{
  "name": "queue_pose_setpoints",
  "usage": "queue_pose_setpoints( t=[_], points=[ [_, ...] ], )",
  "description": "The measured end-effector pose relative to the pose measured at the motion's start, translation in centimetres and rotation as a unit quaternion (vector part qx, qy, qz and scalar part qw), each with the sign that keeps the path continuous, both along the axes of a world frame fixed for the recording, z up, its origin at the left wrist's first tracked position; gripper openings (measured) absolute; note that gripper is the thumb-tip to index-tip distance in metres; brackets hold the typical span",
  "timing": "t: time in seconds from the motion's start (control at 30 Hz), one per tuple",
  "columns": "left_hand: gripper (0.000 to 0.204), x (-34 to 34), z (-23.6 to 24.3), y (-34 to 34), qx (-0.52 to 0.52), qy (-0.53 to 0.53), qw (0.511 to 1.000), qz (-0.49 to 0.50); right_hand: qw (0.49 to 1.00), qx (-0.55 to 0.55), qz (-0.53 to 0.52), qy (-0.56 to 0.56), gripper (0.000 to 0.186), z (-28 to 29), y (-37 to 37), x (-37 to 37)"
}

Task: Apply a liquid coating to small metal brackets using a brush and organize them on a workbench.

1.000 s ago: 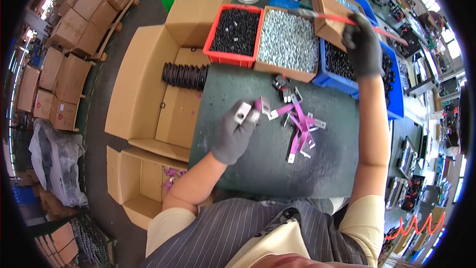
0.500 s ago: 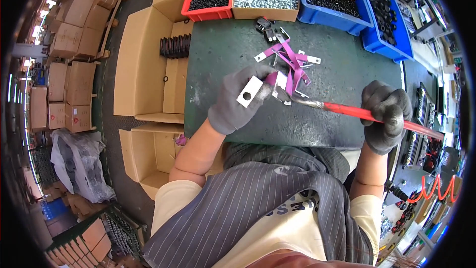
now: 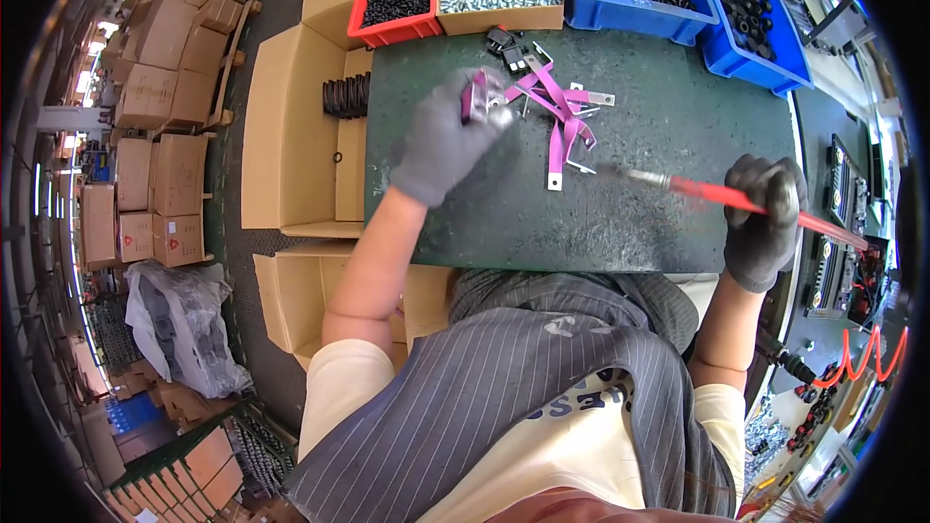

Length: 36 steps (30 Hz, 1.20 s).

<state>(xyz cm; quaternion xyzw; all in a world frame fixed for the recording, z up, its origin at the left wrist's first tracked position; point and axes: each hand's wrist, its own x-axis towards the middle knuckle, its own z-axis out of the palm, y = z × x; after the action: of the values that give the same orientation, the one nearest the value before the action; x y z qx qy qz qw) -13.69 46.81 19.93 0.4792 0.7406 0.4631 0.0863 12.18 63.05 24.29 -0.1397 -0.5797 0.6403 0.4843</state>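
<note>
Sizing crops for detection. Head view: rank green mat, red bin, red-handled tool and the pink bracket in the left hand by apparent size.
1. green mat
2. red bin
3. red-handled tool, long but thin; by area its place against the red bin is unsure
4. pink bracket, gripped in the left hand

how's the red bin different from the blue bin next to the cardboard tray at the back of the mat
The red bin is narrower and stands at the left end of the row; the blue bin is wider and stands right of the cardboard tray. The red bin sits partly off the green mat, over a cardboard box; the blue bin rests on the mat. Both hold small black parts.
</note>
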Motion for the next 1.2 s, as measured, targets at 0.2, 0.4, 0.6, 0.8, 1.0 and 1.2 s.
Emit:
queue_pose_setpoints(
  t=[0.2,0.4,0.6,0.8,1.0,1.2],
  points=[
    [0.028,-1.1,0.9,4.7,-0.106,0.195,0.973,-0.060,0.992,-0.082,-0.063,-0.066,0.026,-3.3,0.4,1.3],
    [0.031,-2.0,0.3,8.4,-0.252,0.303,0.883,-0.255,0.985,-0.131,-0.090,-0.071,0.025,-4.0,0.4,2.1],
    [0.018,-1.8,2.2,5.2,-0.130,0.306,0.911,-0.246,0.986,-0.128,-0.090,-0.059,0.026,-3.8,0.6,2.8],
    [0.017,1.8,1.8,-0.7,-0.061,-0.166,0.955,-0.240,0.998,-0.004,-0.060,0.012,0.028,-1.1,-1.0,-0.1],
    [0.014,3.5,2.4,-2.3,-0.037,-0.135,0.957,-0.256,0.996,0.080,-0.018,-0.028,0.031,0.0,-2.2,-1.7],
    [0.014,3.1,2.3,-2.2,0.000,-0.057,0.960,-0.272,0.995,0.093,0.003,0.036,0.027,-0.2,-1.5,-0.7]
  ],
)
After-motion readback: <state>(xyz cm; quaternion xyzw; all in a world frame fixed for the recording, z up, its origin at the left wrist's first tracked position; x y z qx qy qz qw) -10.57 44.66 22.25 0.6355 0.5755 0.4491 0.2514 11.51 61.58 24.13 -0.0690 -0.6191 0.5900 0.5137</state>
